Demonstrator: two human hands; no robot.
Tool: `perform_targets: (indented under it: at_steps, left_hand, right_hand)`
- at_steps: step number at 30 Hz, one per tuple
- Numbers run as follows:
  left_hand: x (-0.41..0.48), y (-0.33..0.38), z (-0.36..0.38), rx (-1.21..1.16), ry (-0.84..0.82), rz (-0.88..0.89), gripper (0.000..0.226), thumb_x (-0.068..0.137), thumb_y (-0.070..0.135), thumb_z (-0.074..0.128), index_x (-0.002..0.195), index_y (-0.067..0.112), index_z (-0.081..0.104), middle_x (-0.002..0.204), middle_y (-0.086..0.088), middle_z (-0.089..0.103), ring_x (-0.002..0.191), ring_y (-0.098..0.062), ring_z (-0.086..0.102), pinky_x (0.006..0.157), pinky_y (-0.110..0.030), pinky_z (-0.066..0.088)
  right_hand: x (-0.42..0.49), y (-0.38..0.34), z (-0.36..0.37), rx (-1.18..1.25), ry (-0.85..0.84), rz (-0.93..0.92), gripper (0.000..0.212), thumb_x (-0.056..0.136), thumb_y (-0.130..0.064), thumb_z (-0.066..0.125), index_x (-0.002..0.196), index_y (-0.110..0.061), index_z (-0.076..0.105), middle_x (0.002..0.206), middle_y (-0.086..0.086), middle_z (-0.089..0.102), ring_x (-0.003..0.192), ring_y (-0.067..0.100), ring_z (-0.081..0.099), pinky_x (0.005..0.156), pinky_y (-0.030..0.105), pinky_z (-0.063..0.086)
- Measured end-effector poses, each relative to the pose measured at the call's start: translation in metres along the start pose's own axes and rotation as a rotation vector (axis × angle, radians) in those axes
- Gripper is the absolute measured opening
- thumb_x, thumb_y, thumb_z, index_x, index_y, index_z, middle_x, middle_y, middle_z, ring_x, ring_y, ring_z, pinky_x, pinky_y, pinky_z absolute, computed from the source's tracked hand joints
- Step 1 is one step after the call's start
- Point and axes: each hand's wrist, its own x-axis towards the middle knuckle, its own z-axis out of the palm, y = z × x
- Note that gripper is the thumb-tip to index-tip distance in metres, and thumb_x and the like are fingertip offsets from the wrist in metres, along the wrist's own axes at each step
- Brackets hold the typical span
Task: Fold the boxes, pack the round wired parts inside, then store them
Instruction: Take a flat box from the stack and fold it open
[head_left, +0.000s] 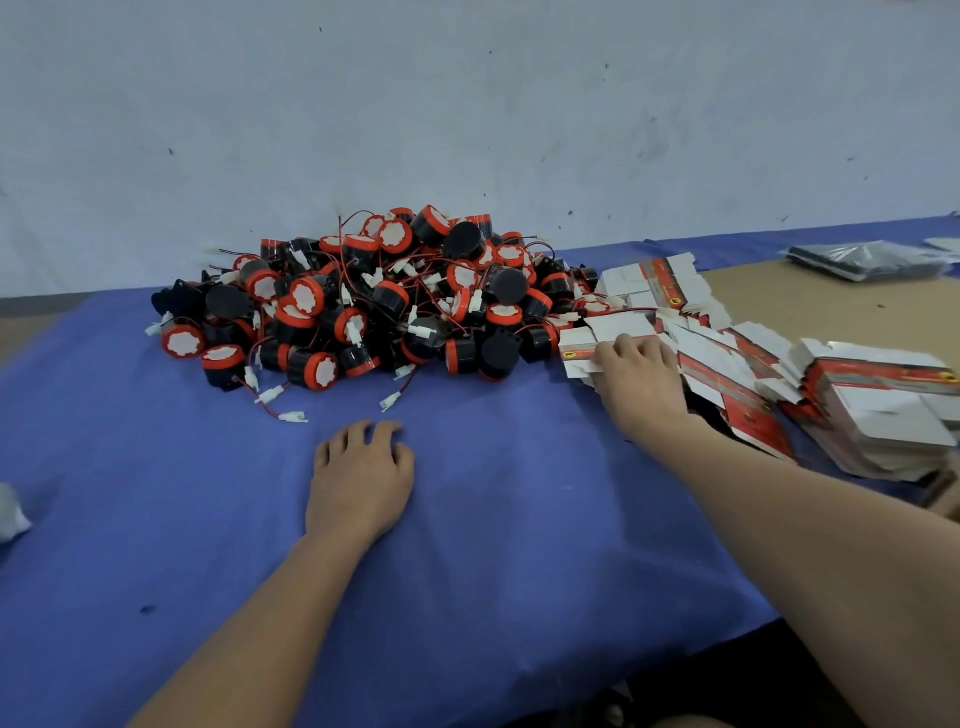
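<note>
Forearms out over the blue cloth (156, 519), near edge of the table.

- Left hand (361, 475): palm down on the cloth, fingers a little spread and loosely bent, holding nothing.
- Right hand (636, 379): fingers close together, laid on the top flat box (597, 338) at the left end of the slumped box stack (753, 374). Thumb hidden, so I cannot tell if it is pinched yet.
- Round wired parts (363, 301): loose heap against the wall, right fringe touching the boxes. No box folded, nothing packed.

Risks, as I judge them:
- Stack is already fanned and leaning; a sideways drag could spill more blanks.
- Blanks lie tight together, so two may lift as one.
- Red leads are tangled; pulling one part could tow its neighbours, or snag a white plug (293, 417) on a box flap.
</note>
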Motion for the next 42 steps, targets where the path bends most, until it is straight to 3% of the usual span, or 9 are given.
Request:
perform_targets:
  at_steps: [7, 12, 14, 17, 20, 25, 28, 36, 42]
  left_hand:
    - [-0.008, 0.004, -0.008, -0.065, 0.052, -0.007, 0.039, 0.101, 0.024, 0.04, 0.138, 0.019, 0.05, 0.142, -0.006, 0.05, 0.13, -0.027, 0.044, 0.114, -0.039, 0.03]
    - [-0.013, 0.004, -0.015, -0.282, 0.135, -0.029, 0.039, 0.1, 0.015, 0.044, 0.138, 0.014, 0.048, 0.134, -0.009, 0.055, 0.113, -0.026, 0.053, 0.089, -0.047, 0.049]
    - [-0.015, 0.004, -0.016, -0.35, 0.169, -0.043, 0.038, 0.099, 0.014, 0.045, 0.137, 0.015, 0.048, 0.132, -0.006, 0.056, 0.109, -0.024, 0.055, 0.085, -0.047, 0.051]
    - [-0.014, 0.002, -0.014, -0.423, 0.219, -0.068, 0.036, 0.099, 0.013, 0.046, 0.134, 0.018, 0.049, 0.127, -0.003, 0.058, 0.104, -0.021, 0.057, 0.081, -0.044, 0.052]
    - [-0.01, -0.001, -0.015, -0.57, 0.295, -0.114, 0.033, 0.1, 0.013, 0.046, 0.131, 0.02, 0.051, 0.119, 0.001, 0.06, 0.096, -0.014, 0.058, 0.076, -0.034, 0.048]
    - [-0.019, -0.007, -0.017, -0.822, 0.478, -0.141, 0.036, 0.098, 0.012, 0.05, 0.124, 0.037, 0.047, 0.115, 0.014, 0.056, 0.096, -0.002, 0.056, 0.071, -0.023, 0.045]
    - [-0.021, -0.006, -0.016, -0.572, 0.445, 0.06, 0.052, 0.096, 0.01, 0.056, 0.141, 0.03, 0.04, 0.138, 0.009, 0.039, 0.126, -0.011, 0.044, 0.093, -0.03, 0.044]
    - [-0.026, 0.015, -0.024, -0.089, 0.421, 0.41, 0.093, 0.075, 0.024, 0.084, 0.149, 0.025, 0.028, 0.154, -0.009, 0.028, 0.138, -0.028, 0.02, 0.112, -0.058, 0.032]
    - [-0.026, 0.009, -0.022, -0.022, 0.367, 0.407, 0.108, 0.073, 0.023, 0.084, 0.152, 0.031, 0.01, 0.157, -0.006, 0.025, 0.146, -0.029, 0.021, 0.122, -0.049, 0.011]
  right_hand:
    - [-0.026, -0.017, -0.035, 0.282, 0.344, -0.002, 0.029, 0.109, -0.027, 0.039, 0.12, -0.011, 0.06, 0.118, 0.011, 0.064, 0.109, 0.036, 0.056, 0.097, 0.045, 0.036]
    - [-0.038, -0.067, -0.105, 1.306, 0.451, 0.173, 0.021, 0.107, -0.029, 0.043, 0.087, -0.031, 0.049, 0.077, -0.019, 0.06, 0.07, -0.002, 0.054, 0.063, 0.021, 0.039]
    - [-0.052, -0.087, -0.111, 1.663, 0.373, 0.306, 0.017, 0.105, -0.024, 0.047, 0.094, -0.029, 0.058, 0.08, -0.021, 0.061, 0.069, -0.005, 0.055, 0.062, 0.012, 0.045]
    - [-0.08, -0.113, -0.085, 1.943, 0.075, 0.522, 0.015, 0.105, -0.019, 0.05, 0.098, -0.024, 0.062, 0.092, 0.009, 0.059, 0.081, 0.02, 0.059, 0.073, 0.038, 0.055]
    - [-0.094, -0.129, -0.067, 2.095, -0.087, 0.691, 0.017, 0.102, -0.007, 0.05, 0.1, -0.019, 0.061, 0.094, 0.011, 0.065, 0.077, 0.023, 0.066, 0.063, 0.037, 0.06]
    - [-0.083, -0.129, -0.071, 2.135, -0.04, 0.612, 0.033, 0.096, 0.0, 0.048, 0.119, -0.021, 0.06, 0.096, 0.005, 0.072, 0.074, 0.013, 0.073, 0.058, 0.029, 0.059]
    - [-0.076, -0.125, -0.071, 2.102, -0.065, 0.601, 0.047, 0.097, 0.0, 0.048, 0.137, -0.024, 0.052, 0.102, 0.009, 0.072, 0.084, 0.022, 0.072, 0.059, 0.032, 0.06]
    - [-0.067, -0.135, -0.065, 1.983, -0.259, 0.246, 0.042, 0.097, -0.003, 0.05, 0.113, -0.04, 0.06, 0.077, -0.005, 0.075, 0.07, 0.01, 0.073, 0.057, 0.027, 0.058]
    - [-0.066, -0.129, -0.064, 2.004, -0.345, 0.187, 0.039, 0.095, -0.006, 0.057, 0.114, -0.039, 0.067, 0.093, 0.006, 0.076, 0.08, 0.019, 0.076, 0.06, 0.033, 0.06]
